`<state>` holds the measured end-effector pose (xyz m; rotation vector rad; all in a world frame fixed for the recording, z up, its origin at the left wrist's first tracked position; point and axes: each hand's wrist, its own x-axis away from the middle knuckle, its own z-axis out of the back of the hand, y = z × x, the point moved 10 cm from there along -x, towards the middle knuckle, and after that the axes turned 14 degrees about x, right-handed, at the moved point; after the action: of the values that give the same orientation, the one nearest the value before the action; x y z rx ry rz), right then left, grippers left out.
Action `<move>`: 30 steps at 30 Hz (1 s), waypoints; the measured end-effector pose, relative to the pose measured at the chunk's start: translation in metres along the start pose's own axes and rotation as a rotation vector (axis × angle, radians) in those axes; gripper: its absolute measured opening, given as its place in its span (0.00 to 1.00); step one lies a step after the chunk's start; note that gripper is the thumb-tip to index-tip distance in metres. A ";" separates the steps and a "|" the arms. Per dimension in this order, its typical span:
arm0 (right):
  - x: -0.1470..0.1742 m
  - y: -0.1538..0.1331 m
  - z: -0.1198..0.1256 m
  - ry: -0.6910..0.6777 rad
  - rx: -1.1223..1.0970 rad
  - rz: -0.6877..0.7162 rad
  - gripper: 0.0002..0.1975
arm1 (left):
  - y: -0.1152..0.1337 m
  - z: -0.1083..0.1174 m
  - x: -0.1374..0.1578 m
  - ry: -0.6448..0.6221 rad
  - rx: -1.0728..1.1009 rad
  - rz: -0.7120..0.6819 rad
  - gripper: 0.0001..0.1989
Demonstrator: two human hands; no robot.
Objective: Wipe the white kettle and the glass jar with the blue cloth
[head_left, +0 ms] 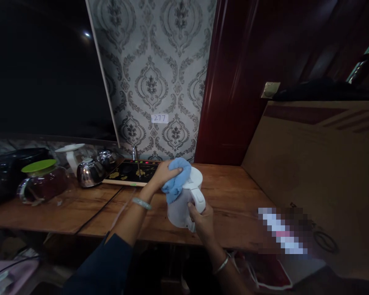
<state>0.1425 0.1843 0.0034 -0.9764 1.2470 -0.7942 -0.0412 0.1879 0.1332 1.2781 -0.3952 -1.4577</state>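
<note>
Head view is showing a white kettle (184,200) standing near the front edge of a wooden surface (233,184). The left hand (164,174) is curling closed around a blue cloth (177,180), pressing it on the kettle's lid. The right hand (201,219) is gripping the kettle's handle. A tea tray (129,172) is lying behind, with a glass jug (43,180) further left.
</note>
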 end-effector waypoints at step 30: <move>-0.007 0.006 0.004 -0.027 -0.011 -0.056 0.15 | 0.067 -0.051 0.002 -0.320 -0.131 -0.212 0.16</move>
<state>0.1456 0.1940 0.0006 -1.0318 1.2058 -0.8161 0.0355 0.1831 0.1668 1.0059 -0.3754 -1.8464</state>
